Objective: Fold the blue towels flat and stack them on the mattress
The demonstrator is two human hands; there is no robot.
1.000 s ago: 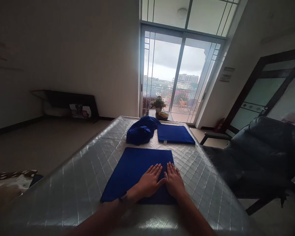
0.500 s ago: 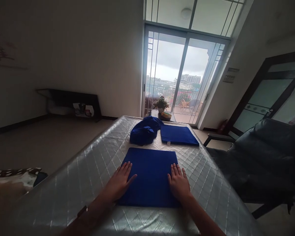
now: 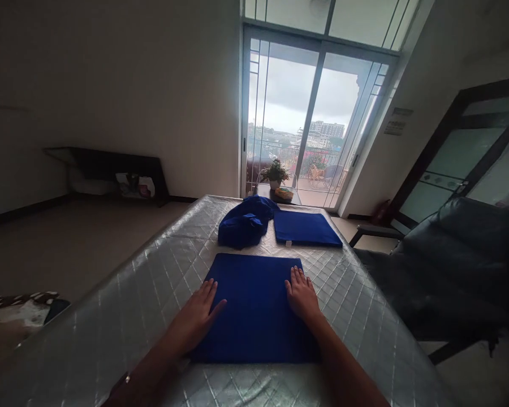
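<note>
A flat blue folded cloth [image 3: 254, 311] lies in front of me on a table with a silver quilted cover [image 3: 152, 305]. My left hand [image 3: 197, 314] rests flat along its left edge, fingers stretched and thumb apart. On the upper right edge lies my right hand [image 3: 302, 291], also flat with fingers extended. Beyond it, a second flat blue folded cloth [image 3: 307, 228] with a small white tag sits at the right. To its left is a crumpled blue cloth [image 3: 245, 223] in a loose heap.
A black armchair [image 3: 449, 265] stands close to the table's right side. Past the far end, a small table holds a potted plant [image 3: 275, 174] before glass sliding doors [image 3: 288, 124]. A dark low piece of furniture [image 3: 119, 175] is by the left wall.
My right hand has slid a little farther up the right edge of the near blue cloth. My left hand stays at the left edge. The view has shifted slightly.
</note>
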